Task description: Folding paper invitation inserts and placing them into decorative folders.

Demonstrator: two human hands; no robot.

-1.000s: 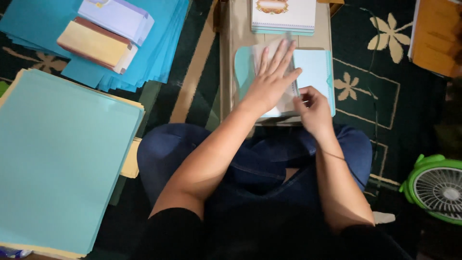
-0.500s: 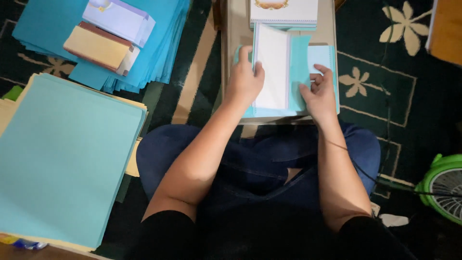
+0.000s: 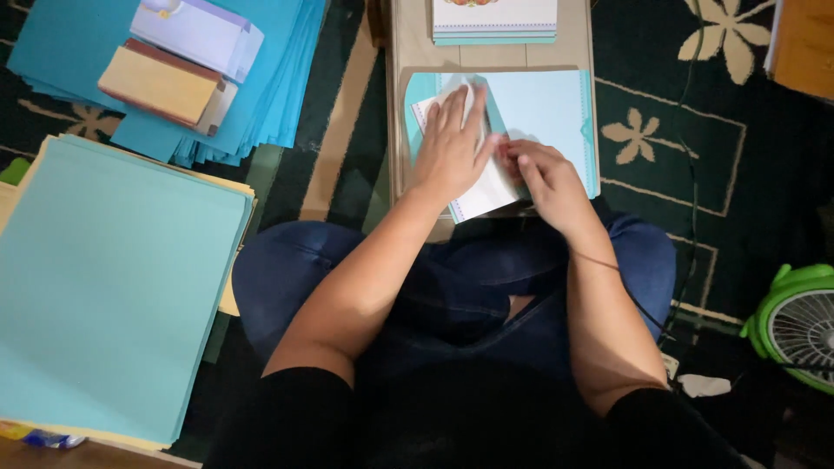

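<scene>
Head view shows the left hand [image 3: 452,143] lying flat, fingers together, on one white card [image 3: 473,187], while the right hand [image 3: 547,178] pinches that card's edge just beside the left fingertips, over one light blue folder [image 3: 547,108] spread beneath both palms on the small table [image 3: 408,52]. Judging by this, the card is being seated in the folder, and the next move likely calls for holding it square. Beyond the fingertips lies one finished stack [image 3: 495,22]; left of the left hand sit two blue paper piles [image 3: 113,287].
</scene>
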